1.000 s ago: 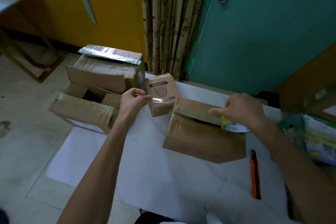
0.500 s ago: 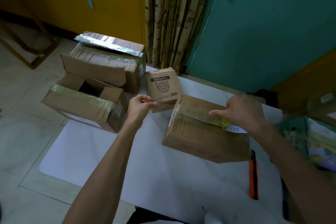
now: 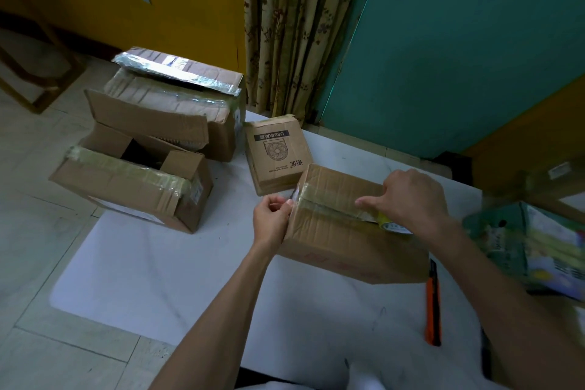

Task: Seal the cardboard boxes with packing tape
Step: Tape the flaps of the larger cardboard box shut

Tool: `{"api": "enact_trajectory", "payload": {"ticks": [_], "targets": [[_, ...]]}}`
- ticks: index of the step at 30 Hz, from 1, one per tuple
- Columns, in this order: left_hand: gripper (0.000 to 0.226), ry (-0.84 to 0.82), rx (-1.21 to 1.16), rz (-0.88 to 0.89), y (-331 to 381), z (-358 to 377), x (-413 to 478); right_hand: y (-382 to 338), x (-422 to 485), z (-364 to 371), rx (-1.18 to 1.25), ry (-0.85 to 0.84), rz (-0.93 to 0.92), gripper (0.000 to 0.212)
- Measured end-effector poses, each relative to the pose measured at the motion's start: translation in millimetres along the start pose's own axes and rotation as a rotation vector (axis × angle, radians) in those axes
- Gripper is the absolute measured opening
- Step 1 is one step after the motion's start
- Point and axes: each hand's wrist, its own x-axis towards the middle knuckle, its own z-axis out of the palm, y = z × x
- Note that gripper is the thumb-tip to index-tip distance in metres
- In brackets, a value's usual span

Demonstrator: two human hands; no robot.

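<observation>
A brown cardboard box [image 3: 345, 231] lies on the white table [image 3: 190, 279], flaps closed. A strip of clear packing tape [image 3: 329, 204] runs along its top seam. My left hand [image 3: 272, 218] pinches the free end of the tape at the box's left edge. My right hand [image 3: 411, 199] grips the tape roll [image 3: 391, 226] on the box's right part, index finger stretched onto the strip. Most of the roll is hidden under the hand.
A small fan box [image 3: 275, 152] stands just behind. Left of the table sit an open box with taped flap [image 3: 133, 187] and a larger box [image 3: 177, 104] topped with foil. An orange utility knife [image 3: 433, 304] lies at the right. A green printed package [image 3: 538, 244] fills the right edge.
My left hand has moved right, bringing the tape end from near the fan box down to the box's left edge. The strip now lies along the seam. The right hand stays on the roll.
</observation>
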Motion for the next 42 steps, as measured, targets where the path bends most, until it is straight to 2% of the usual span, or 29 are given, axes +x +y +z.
{"api": "enact_trajectory", "payload": {"ticks": [2,4,5,7,9,11,13,15,17,21,27,37,42], "targets": [[0.013,0.006,0.071,0.023,1,4,-2,-3,0,0,-0.012,-0.004,-0.004,0.065],[0.034,-0.043,0.18,-0.021,7,5,1,-6,0,-1,-0.03,-0.014,-0.011,0.064],[0.037,-0.073,0.218,-0.055,10,4,4,-7,0,-1,-0.037,-0.02,-0.012,0.064],[0.025,-0.136,0.206,-0.067,23,2,5,-9,0,-2,-0.042,-0.022,-0.008,0.064],[0.035,-0.151,0.173,0.022,46,6,-4,-9,0,-2,-0.037,-0.016,-0.006,0.065],[0.047,-0.166,0.235,0.117,64,22,-13,-8,-2,-1,-0.043,-0.007,-0.006,0.065],[0.062,-0.134,0.52,0.215,72,40,-20,-9,-3,-2,-0.046,0.007,-0.009,0.064],[0.066,-0.049,0.806,0.329,67,50,-28,-9,-4,-3,-0.036,0.01,-0.005,0.063],[0.066,0.015,0.91,0.385,65,50,-33,-4,-4,-2,-0.018,0.011,-0.027,0.063],[0.065,0.05,0.972,0.392,66,49,-35,19,-5,-8,0.089,-0.112,-0.093,0.066],[0.065,-0.013,1.052,0.478,66,49,-39,31,-14,-7,0.175,-0.183,-0.006,0.073],[0.065,-0.047,1.106,0.489,64,52,-40,37,-32,0,0.043,-0.058,0.002,0.074],[0.059,-0.042,1.156,0.524,64,54,-36,35,-30,6,0.162,0.05,0.056,0.069]]}}
